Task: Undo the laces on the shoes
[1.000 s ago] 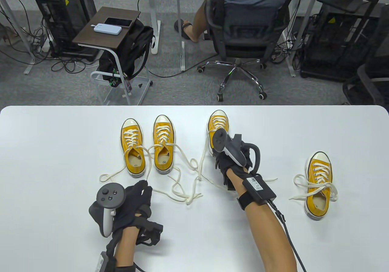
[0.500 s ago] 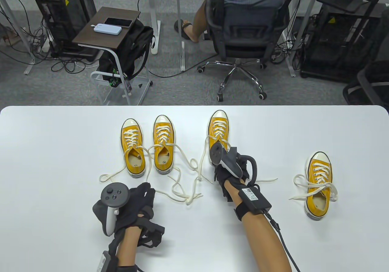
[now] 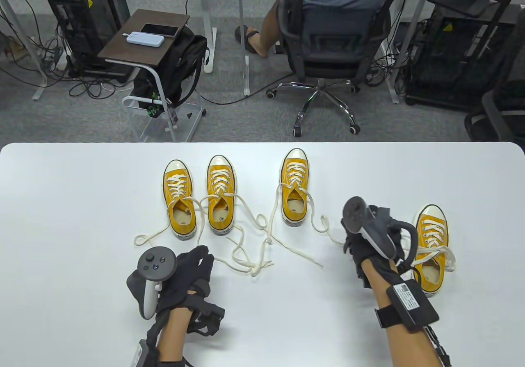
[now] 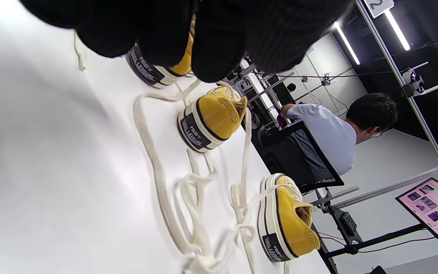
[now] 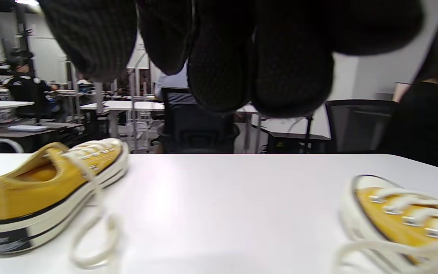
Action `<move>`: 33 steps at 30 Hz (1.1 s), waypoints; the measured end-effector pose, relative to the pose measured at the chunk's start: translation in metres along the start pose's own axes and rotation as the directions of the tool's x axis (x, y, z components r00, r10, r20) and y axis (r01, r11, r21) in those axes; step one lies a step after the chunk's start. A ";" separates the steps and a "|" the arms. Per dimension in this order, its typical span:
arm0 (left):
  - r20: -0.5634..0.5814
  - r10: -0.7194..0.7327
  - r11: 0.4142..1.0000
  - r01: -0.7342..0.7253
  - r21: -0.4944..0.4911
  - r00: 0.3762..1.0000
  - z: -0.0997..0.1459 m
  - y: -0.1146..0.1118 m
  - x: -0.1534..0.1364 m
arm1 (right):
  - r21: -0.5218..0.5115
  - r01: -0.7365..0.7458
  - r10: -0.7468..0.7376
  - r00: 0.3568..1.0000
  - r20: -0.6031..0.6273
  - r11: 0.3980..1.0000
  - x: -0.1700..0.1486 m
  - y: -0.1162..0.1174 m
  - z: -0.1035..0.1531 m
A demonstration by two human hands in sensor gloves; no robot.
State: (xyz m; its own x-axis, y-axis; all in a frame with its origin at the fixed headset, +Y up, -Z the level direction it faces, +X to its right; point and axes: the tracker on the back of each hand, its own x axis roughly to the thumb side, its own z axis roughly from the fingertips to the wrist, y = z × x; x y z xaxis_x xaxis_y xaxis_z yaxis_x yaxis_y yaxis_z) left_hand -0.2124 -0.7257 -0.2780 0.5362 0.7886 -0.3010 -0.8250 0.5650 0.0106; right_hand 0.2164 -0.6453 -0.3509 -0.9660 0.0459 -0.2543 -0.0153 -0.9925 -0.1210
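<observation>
Hovering with fingers curled and holding nothing, the left hand [image 3: 184, 276] is sitting near the worktop's [image 3: 61, 219] front edge, while the right hand [image 3: 369, 248] is hanging just beside the tied shoe [image 3: 430, 248]; its grip cannot be made out. Four yellow shoes are lying lengthwise, toes pointing away. Only the left wrist view is showing heel labels [image 4: 192, 133].

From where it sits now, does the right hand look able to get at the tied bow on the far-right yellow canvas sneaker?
Probably yes: the right hand hovers just left of the far-right yellow canvas sneaker, and nothing lies between it and the tied white bow.
</observation>
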 end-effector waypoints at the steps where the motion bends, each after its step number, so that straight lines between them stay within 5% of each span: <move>1: 0.002 0.001 1.000 -0.001 0.001 1.000 0.000 0.000 0.000 | 0.004 0.013 -0.013 1.000 -0.025 1.000 -0.013 -0.002 0.002; 10: 0.001 -0.019 1.000 0.019 -0.002 1.000 0.000 -0.003 0.000 | 0.162 0.066 -0.024 0.969 -0.246 0.985 -0.121 0.016 0.028; 21: -0.011 -0.052 0.999 0.052 -0.011 0.999 -0.001 -0.006 0.000 | 0.384 0.045 0.060 0.964 -0.258 0.922 -0.147 0.060 0.043; 25: -0.023 -0.073 0.997 0.073 -0.015 0.997 -0.002 -0.009 -0.002 | 0.376 0.050 0.053 0.964 -0.260 0.925 -0.150 0.081 0.042; 33: -0.033 -0.104 0.994 0.104 -0.019 0.994 -0.004 -0.013 -0.003 | 0.150 0.063 -0.026 0.971 -0.239 0.987 -0.153 0.066 0.045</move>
State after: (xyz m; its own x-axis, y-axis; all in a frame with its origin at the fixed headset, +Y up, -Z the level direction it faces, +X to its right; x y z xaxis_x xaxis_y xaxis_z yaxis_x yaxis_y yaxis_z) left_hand -0.2037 -0.7361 -0.2808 0.6133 0.7167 -0.3320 -0.7681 0.6391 -0.0392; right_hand 0.3518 -0.7234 -0.2766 -0.8755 0.0972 -0.4733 -0.1149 -0.9933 0.0084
